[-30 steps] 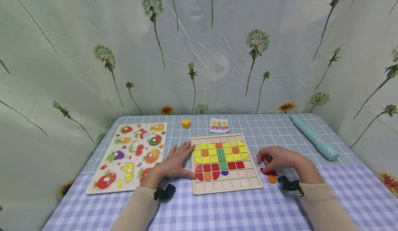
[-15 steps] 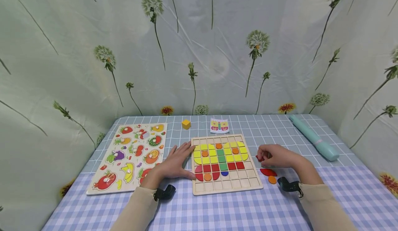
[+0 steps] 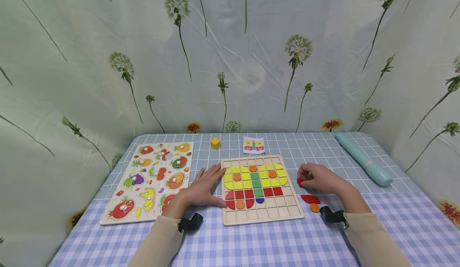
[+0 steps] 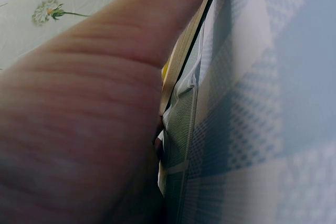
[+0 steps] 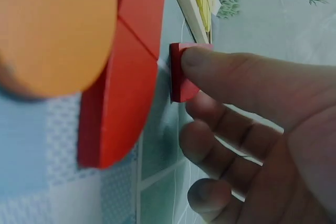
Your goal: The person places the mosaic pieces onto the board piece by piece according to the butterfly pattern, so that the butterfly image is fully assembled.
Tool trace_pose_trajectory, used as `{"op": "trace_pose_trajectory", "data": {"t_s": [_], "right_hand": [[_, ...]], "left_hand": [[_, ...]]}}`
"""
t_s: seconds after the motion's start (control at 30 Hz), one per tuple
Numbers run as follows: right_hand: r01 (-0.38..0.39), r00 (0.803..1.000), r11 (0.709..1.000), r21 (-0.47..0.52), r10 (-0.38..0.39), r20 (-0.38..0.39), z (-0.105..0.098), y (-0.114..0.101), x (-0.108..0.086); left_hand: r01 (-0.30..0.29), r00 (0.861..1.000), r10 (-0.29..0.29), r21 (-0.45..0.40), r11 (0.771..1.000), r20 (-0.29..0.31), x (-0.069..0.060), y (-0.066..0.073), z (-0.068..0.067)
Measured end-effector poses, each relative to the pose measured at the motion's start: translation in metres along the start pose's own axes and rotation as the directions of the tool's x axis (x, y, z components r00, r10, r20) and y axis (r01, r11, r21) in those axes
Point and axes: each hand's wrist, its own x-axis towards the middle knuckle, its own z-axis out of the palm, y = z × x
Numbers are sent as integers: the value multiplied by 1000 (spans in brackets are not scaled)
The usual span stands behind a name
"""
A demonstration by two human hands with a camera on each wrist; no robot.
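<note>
My right hand (image 3: 318, 177) pinches a red quarter-round tile (image 5: 176, 74) between thumb and fingers, just off the right side of the wooden grid board (image 3: 264, 220). Nearer me, two red tiles (image 3: 310, 199) lie side by side, with an orange disc (image 3: 314, 208) beside them. My left hand (image 3: 201, 189) rests with extended fingers along the board's left edge. Yellow, green, red, orange and blue tiles form a butterfly pattern on the board; the lower right cells are bare wood. In the left wrist view, the left hand (image 4: 100, 98) hides most of the board.
A fruit puzzle board (image 3: 147, 183) lies at the left. At the back are a yellow cube (image 3: 215, 143) and a small butterfly picture card (image 3: 253, 145). A teal tapered object (image 3: 364, 161) lies at the right. A floral curtain rises behind the table.
My right hand has moved slightly away from me with the red tile, uncovering the two red tiles nearer me. My left hand and the board stay put.
</note>
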Motion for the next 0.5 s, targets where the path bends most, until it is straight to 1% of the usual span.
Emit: {"op": "trace_pose_trajectory", "data": {"t_s": [0.17, 0.23, 0.4, 0.5], "right_hand": [[6, 1000, 999, 51, -7, 5, 0, -5, 0], [20, 1000, 998, 65, -20, 1, 0, -7, 0], [65, 998, 995, 73, -64, -17, 1, -13, -1], [67, 998, 994, 83, -65, -24, 2, -16, -1]], "left_hand": [[2, 1000, -2, 1, 1000, 2, -1, 0, 0], [0, 1000, 0, 2, 1000, 1, -1, 0, 0], [-6, 1000, 6, 0, 1000, 0, -1, 1, -1], [-7, 1000, 7, 1, 1000, 0, -1, 1, -1]]}}
